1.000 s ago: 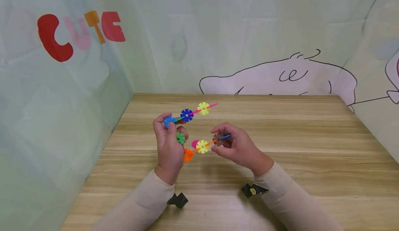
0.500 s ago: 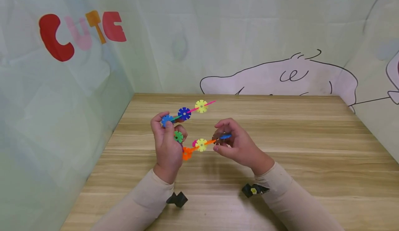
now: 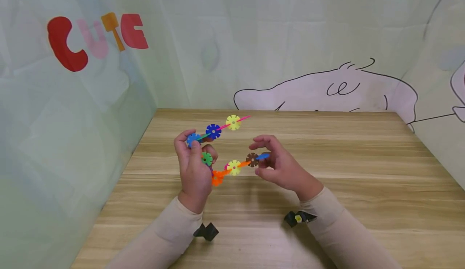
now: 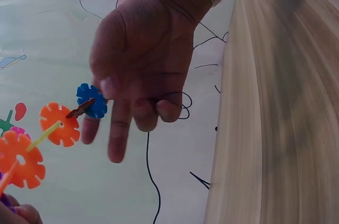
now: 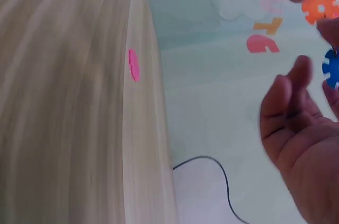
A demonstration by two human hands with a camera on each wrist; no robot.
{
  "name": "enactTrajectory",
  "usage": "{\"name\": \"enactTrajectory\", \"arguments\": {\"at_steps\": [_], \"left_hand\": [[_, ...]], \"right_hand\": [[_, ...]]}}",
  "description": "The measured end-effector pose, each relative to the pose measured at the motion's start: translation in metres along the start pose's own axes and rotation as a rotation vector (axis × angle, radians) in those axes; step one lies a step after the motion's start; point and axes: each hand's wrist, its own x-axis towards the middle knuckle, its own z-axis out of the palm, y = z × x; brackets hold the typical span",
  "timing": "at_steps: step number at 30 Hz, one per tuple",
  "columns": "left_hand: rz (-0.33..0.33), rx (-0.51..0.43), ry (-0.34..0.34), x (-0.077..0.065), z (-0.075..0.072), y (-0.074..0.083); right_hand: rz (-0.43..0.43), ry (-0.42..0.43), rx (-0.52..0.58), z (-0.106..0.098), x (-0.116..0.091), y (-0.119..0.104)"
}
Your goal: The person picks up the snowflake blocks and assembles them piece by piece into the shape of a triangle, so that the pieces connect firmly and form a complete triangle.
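Observation:
My left hand (image 3: 195, 172) pinches a light blue notched snowflake disc (image 3: 193, 140) in a chain of interlocking plastic discs. One arm of the chain runs through a dark blue disc (image 3: 213, 131) and a yellow disc (image 3: 233, 122) to a pink end piece. By the palm sit a green disc (image 3: 206, 159) and an orange disc (image 3: 216, 178). From there the lower arm reaches another yellow disc (image 3: 234, 167), a brown disc (image 3: 252, 160) and a blue end disc (image 4: 91, 100). My right hand (image 3: 281, 164) is spread loosely around that blue end, thumb and index finger apart.
A loose pink disc (image 5: 133, 65) lies on the wooden table (image 3: 363, 172), mostly hidden behind the chain in the head view. Printed fabric walls (image 3: 283, 39) rise at the back and left. Both sleeves carry black wrist mounts (image 3: 207, 232).
The right fingers have spread and drawn slightly right, off the brown disc. The blue end disc has turned to show more of its face. The left hand and chain have shifted slightly left and up.

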Motion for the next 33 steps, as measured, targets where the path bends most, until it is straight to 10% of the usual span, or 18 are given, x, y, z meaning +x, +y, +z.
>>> {"name": "enactTrajectory", "arguments": {"at_steps": [17, 33], "left_hand": [[-0.026, -0.016, -0.011, -0.001, 0.006, 0.004], [-0.038, 0.004, -0.015, -0.003, 0.003, 0.004]], "right_hand": [[0.561, -0.274, -0.401, 0.021, 0.037, 0.022], [0.408, -0.440, -0.837, 0.021, 0.036, 0.023]]}}
